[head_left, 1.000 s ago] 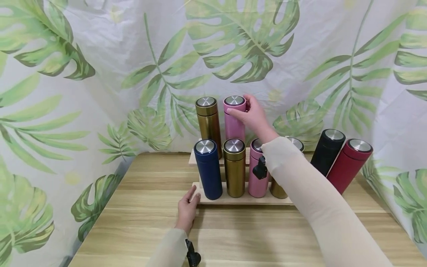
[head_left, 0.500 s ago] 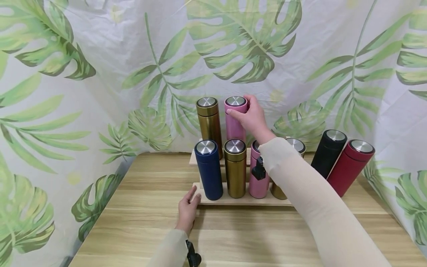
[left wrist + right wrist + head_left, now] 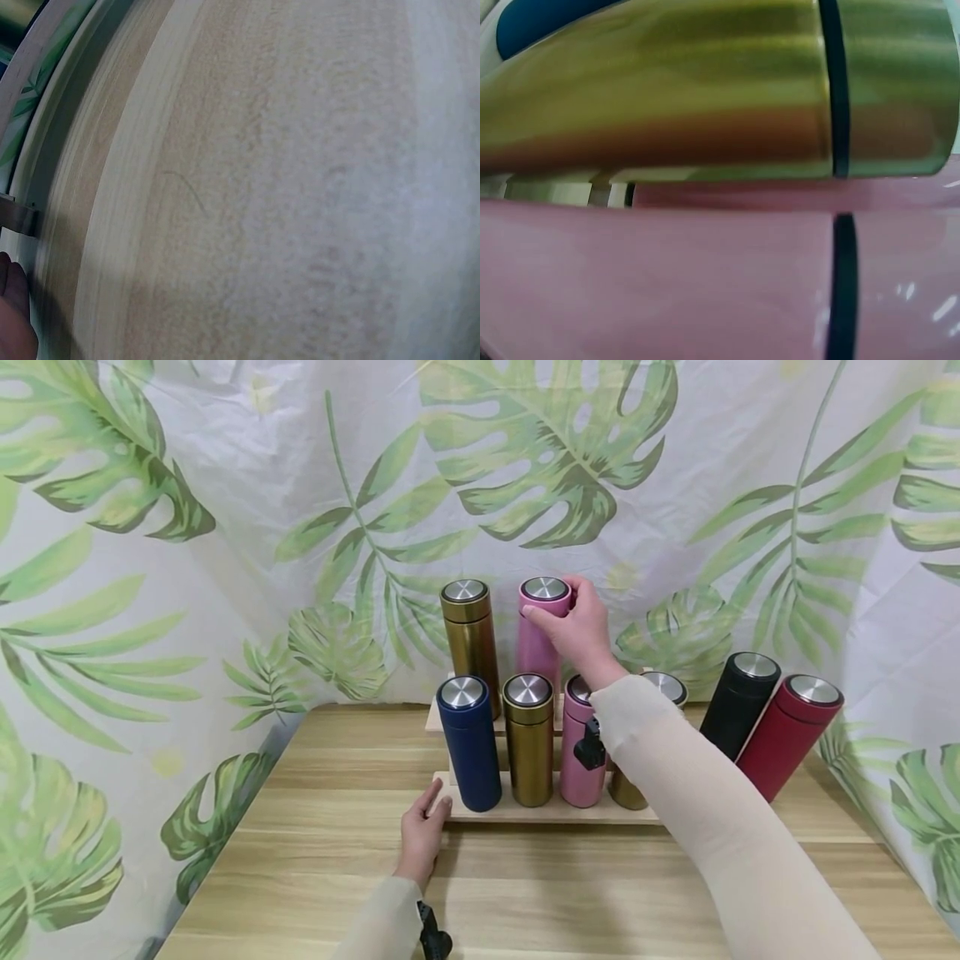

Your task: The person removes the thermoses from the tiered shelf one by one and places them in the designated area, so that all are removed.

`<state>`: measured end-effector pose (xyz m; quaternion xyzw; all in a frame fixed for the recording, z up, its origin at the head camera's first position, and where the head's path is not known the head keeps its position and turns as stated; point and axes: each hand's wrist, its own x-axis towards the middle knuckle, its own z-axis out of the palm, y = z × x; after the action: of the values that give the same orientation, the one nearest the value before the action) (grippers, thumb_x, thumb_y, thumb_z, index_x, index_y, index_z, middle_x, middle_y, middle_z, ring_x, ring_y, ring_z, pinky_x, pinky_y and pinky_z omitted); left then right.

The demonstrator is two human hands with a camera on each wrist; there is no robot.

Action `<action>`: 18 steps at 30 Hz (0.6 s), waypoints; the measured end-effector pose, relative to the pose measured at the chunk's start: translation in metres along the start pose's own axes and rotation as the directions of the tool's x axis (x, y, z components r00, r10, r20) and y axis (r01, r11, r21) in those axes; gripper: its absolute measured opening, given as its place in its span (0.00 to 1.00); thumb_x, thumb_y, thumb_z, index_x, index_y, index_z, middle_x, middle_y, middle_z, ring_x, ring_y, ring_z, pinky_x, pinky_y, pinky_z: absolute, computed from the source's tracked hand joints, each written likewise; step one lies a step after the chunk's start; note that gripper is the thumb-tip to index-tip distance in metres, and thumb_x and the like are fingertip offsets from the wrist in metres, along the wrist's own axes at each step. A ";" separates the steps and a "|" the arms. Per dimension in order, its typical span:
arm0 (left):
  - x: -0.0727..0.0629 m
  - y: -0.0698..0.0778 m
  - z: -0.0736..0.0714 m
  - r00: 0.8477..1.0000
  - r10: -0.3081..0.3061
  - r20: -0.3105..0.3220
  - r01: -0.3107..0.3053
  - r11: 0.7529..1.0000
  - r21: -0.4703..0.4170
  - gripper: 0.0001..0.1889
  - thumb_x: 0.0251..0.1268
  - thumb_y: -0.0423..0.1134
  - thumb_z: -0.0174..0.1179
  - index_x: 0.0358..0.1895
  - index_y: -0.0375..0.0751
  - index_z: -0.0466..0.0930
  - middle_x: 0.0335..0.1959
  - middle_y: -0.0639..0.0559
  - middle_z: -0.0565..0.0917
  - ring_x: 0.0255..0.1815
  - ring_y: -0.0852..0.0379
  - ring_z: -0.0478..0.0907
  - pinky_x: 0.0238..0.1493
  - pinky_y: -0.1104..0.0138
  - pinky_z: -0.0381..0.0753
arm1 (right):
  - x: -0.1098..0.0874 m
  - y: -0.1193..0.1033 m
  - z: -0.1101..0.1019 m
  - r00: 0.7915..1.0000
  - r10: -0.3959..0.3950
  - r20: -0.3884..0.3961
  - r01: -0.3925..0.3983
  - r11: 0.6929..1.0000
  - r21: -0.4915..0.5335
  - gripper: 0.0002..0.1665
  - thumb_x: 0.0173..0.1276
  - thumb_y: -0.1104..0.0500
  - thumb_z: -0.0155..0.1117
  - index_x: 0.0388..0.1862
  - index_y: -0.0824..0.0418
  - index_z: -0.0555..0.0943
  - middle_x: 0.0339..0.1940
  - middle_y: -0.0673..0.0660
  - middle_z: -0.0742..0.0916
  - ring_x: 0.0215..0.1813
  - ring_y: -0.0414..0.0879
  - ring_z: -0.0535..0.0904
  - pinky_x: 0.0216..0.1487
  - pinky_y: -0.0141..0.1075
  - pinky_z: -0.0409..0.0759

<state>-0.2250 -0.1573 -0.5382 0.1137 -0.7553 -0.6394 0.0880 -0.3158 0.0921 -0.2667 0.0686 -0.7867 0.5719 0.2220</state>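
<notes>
My right hand (image 3: 581, 622) grips a pink thermos (image 3: 538, 643) near its lid, thumb in front and fingers behind. The flask is upright at the back tier of a wooden rack (image 3: 555, 811), its base hidden by the front row. Beside it on that tier stands a gold thermos (image 3: 471, 643). In the right wrist view, a gold thermos (image 3: 667, 90) and a pink thermos (image 3: 667, 277) from the rack fill the picture. My left hand (image 3: 422, 831) rests against the rack's left front corner with its fingers fairly straight; its fingertips (image 3: 13, 289) just show in the left wrist view.
On the front tier stand a blue thermos (image 3: 471, 747), a gold one (image 3: 529, 752), a pink one (image 3: 577, 785) and another gold one (image 3: 627, 789). At the right, a black thermos (image 3: 738, 702) and a red thermos (image 3: 787, 735) look tilted. A leaf-print cloth (image 3: 360, 527) hangs behind the table (image 3: 322, 777).
My right hand has shifted slightly to the right along the back tier, and the pink thermos in it has moved with it, widening the gap to the gold thermos. My left hand has stayed put.
</notes>
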 end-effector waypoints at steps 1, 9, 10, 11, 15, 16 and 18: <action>0.000 0.000 0.000 1.000 0.001 0.001 -0.001 1.000 0.004 0.23 0.62 0.37 0.59 0.62 0.41 0.72 0.63 0.50 0.72 0.69 0.51 0.60 0.66 0.59 0.65 | 0.000 0.001 -0.001 1.000 -0.003 -0.005 0.003 1.000 0.002 0.35 0.52 0.54 0.72 0.54 0.66 0.68 0.51 0.61 0.79 0.51 0.49 0.75 0.52 0.37 0.77; 0.001 0.000 0.000 1.000 0.006 0.006 -0.006 1.000 0.004 0.23 0.63 0.38 0.59 0.62 0.40 0.71 0.63 0.49 0.72 0.69 0.51 0.59 0.67 0.59 0.63 | 0.000 -0.002 -0.014 1.000 -0.017 -0.022 0.018 1.000 0.018 0.34 0.52 0.56 0.72 0.54 0.67 0.67 0.50 0.62 0.79 0.51 0.49 0.75 0.52 0.38 0.77; 0.001 0.000 0.000 1.000 0.006 0.004 -0.006 1.000 0.002 0.23 0.63 0.37 0.59 0.62 0.40 0.72 0.63 0.49 0.72 0.69 0.51 0.59 0.67 0.59 0.63 | 0.001 -0.002 -0.015 1.000 -0.018 -0.025 0.018 1.000 0.021 0.34 0.52 0.56 0.72 0.54 0.67 0.67 0.50 0.62 0.79 0.51 0.48 0.75 0.51 0.37 0.77; 0.001 -0.001 0.000 1.000 0.005 0.003 -0.005 1.000 0.001 0.23 0.63 0.37 0.59 0.62 0.40 0.72 0.63 0.49 0.72 0.69 0.51 0.60 0.67 0.60 0.63 | 0.001 -0.001 -0.017 0.999 -0.018 -0.029 0.019 0.999 0.025 0.34 0.52 0.57 0.72 0.54 0.67 0.67 0.50 0.62 0.79 0.50 0.48 0.75 0.51 0.37 0.77; 0.001 -0.001 0.001 1.000 0.010 0.001 -0.010 1.000 0.001 0.23 0.63 0.37 0.58 0.62 0.40 0.72 0.63 0.49 0.72 0.69 0.51 0.60 0.64 0.60 0.66 | 0.003 0.001 -0.022 0.998 -0.023 -0.052 0.025 0.999 0.037 0.34 0.52 0.57 0.71 0.53 0.68 0.68 0.49 0.63 0.80 0.50 0.48 0.76 0.50 0.35 0.77; 0.001 -0.001 0.001 1.000 0.009 0.001 -0.009 1.000 0.000 0.23 0.63 0.37 0.58 0.62 0.40 0.72 0.63 0.49 0.72 0.69 0.51 0.60 0.64 0.60 0.67 | 0.003 0.002 -0.024 0.998 -0.026 -0.060 0.028 0.999 0.040 0.34 0.52 0.57 0.72 0.53 0.68 0.68 0.49 0.63 0.80 0.50 0.48 0.76 0.50 0.35 0.77; 0.001 -0.002 0.001 1.000 0.010 0.002 -0.010 1.000 0.003 0.23 0.62 0.37 0.58 0.61 0.40 0.72 0.63 0.50 0.72 0.69 0.52 0.60 0.63 0.61 0.67 | 0.003 0.002 -0.027 0.997 -0.025 -0.077 0.028 0.999 0.040 0.33 0.51 0.57 0.72 0.53 0.67 0.68 0.49 0.62 0.80 0.49 0.47 0.76 0.49 0.34 0.77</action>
<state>-0.2256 -0.1572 -0.5400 0.1094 -0.7568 -0.6380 0.0903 -0.3119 0.1180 -0.2610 0.0616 -0.7648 0.5872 0.2579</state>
